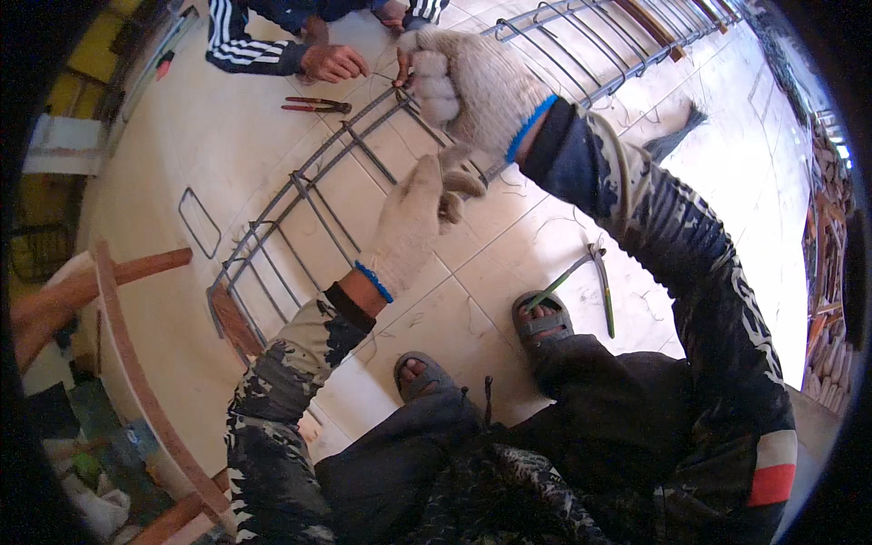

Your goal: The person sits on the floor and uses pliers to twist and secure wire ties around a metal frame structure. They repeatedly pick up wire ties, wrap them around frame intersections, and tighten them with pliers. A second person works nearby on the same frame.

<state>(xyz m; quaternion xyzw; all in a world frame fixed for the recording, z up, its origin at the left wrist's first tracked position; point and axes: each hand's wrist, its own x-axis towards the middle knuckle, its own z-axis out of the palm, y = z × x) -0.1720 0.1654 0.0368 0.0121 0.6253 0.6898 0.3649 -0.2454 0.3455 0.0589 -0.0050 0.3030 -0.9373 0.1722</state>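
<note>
A long cage of steel reinforcing bars (296,179) runs diagonally across the tiled floor, with rectangular stirrups along it. My right hand (486,91), in a pale knitted glove with a blue cuff, is over the cage with its fingers curled closed. Lower down, my left hand (413,213), gloved the same way, is beside the near bars, thumb raised and fingers bent in. Whatever either hand grips is hidden by the gloves. Across the cage, a co-worker's hand (334,64) is close to my right hand; thin wire shows near its fingers.
Red-handled pincers (316,105) lie beyond the cage; green-handled pincers (598,272) lie by my right sandal (542,318). A loose rectangular stirrup (200,222) rests at left. Wood (234,322) supports the cage's near end. Dark wire (677,130) lies at right, curved wooden furniture (136,363) lower left.
</note>
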